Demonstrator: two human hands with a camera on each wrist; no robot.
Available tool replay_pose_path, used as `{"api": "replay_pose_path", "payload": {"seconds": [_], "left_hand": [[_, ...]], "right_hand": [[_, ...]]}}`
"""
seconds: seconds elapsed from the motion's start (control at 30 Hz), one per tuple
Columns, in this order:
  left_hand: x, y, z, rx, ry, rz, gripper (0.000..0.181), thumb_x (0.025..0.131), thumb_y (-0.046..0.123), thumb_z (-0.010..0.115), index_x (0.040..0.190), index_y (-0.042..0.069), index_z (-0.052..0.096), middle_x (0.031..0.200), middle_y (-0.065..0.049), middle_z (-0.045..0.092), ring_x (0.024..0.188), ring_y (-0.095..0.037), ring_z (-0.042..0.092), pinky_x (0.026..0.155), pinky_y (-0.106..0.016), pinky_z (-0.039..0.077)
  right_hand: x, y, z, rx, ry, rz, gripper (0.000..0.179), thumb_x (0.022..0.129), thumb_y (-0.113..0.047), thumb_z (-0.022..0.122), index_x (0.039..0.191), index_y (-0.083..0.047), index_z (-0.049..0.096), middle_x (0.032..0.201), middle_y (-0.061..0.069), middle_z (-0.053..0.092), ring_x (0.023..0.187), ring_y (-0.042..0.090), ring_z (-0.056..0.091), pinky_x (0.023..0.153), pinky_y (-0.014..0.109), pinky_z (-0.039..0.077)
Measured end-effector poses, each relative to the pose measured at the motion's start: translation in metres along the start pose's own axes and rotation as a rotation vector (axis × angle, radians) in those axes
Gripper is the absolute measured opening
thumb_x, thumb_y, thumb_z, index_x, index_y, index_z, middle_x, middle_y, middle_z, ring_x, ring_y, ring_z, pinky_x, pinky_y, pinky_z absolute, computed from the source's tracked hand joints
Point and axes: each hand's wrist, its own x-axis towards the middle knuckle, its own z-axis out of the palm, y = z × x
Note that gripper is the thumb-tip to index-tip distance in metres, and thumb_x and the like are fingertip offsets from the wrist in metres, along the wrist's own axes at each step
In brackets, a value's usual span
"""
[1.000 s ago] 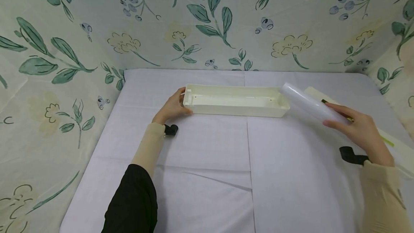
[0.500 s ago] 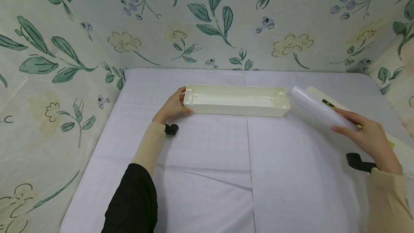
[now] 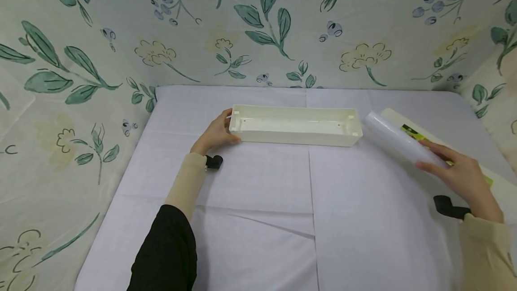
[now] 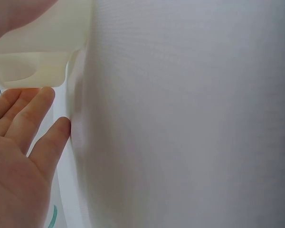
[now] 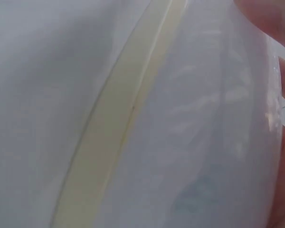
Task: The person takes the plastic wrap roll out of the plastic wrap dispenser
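Observation:
A long cream open-topped box (image 3: 291, 137), a cling film dispenser by its looks, sits on the white tabletop with its hollow inside facing up. My left hand (image 3: 216, 133) holds its left end, thumb at the front corner and fingers around the back. In the left wrist view, fingertips (image 4: 47, 92) touch the underside of the box end (image 4: 33, 69). A shiny, whitish roll of cling film (image 3: 397, 140) slants beyond the box's right end, gripped near its lower end by my right hand (image 3: 464, 174). The right wrist view shows the roll (image 5: 204, 118) close up.
Behind the roll lies a long cream lid (image 3: 393, 115) with a green and yellow label (image 3: 412, 132), partly covered by the right hand. A leaf-patterned cloth (image 3: 282, 30) hangs at the back and sides. Black wrist cameras sit below both hands.
My right hand has moved right and slightly toward me with the cling film roll, drawing its end off the box's right corner. More of the label shows. The left hand and box stay put.

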Motion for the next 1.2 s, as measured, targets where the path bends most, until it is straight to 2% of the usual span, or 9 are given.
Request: {"api": "replay_pose_path", "payload": {"seconds": [0.23,0.57,0.87,1.1,1.2], "left_hand": [[0.000,0.000,0.001,-0.004,-0.005,0.011,0.104,0.069,0.005,0.082,0.151,0.009,0.019,0.154,-0.008,0.026,0.139,-0.025,0.030,0.113,-0.047,0.020],[0.000,0.000,0.001,0.010,-0.001,0.004,0.104,0.069,0.006,0.082,0.151,0.009,0.018,0.155,-0.008,0.026,0.139,-0.025,0.030,0.112,-0.047,0.020],[-0.001,0.000,0.000,-0.017,-0.003,0.015,0.104,0.069,0.003,0.083,0.151,0.010,0.020,0.155,-0.007,0.025,0.140,-0.023,0.027,0.114,-0.046,0.017],[-0.001,0.000,-0.001,-0.015,-0.003,0.005,0.104,0.069,0.003,0.083,0.151,0.010,0.019,0.155,-0.007,0.026,0.140,-0.022,0.027,0.114,-0.045,0.015],[-0.001,0.000,-0.001,-0.014,-0.003,0.005,0.104,0.069,0.003,0.083,0.151,0.009,0.019,0.154,-0.008,0.027,0.139,-0.023,0.028,0.114,-0.046,0.016]], "right_hand": [[-0.001,0.008,0.007,-0.006,0.003,-0.006,0.078,0.086,-0.040,0.070,0.146,-0.004,0.035,0.136,0.040,0.035,0.103,0.050,0.041,0.062,0.043,0.043],[-0.003,0.013,0.013,-0.002,-0.020,-0.020,0.078,0.086,-0.038,0.071,0.146,-0.004,0.035,0.140,0.037,0.033,0.109,0.050,0.039,0.066,0.043,0.038],[-0.004,0.016,0.017,-0.020,-0.023,-0.051,0.076,0.085,-0.038,0.072,0.144,-0.003,0.039,0.138,0.037,0.036,0.108,0.049,0.040,0.070,0.052,0.038],[-0.004,0.017,0.021,-0.006,-0.029,-0.056,0.076,0.086,-0.037,0.071,0.145,-0.003,0.038,0.143,0.036,0.029,0.118,0.055,0.032,0.081,0.065,0.031],[-0.004,0.016,0.022,-0.014,-0.034,-0.047,0.077,0.086,-0.040,0.070,0.146,-0.004,0.037,0.143,0.036,0.029,0.118,0.055,0.031,0.081,0.065,0.030]]}}
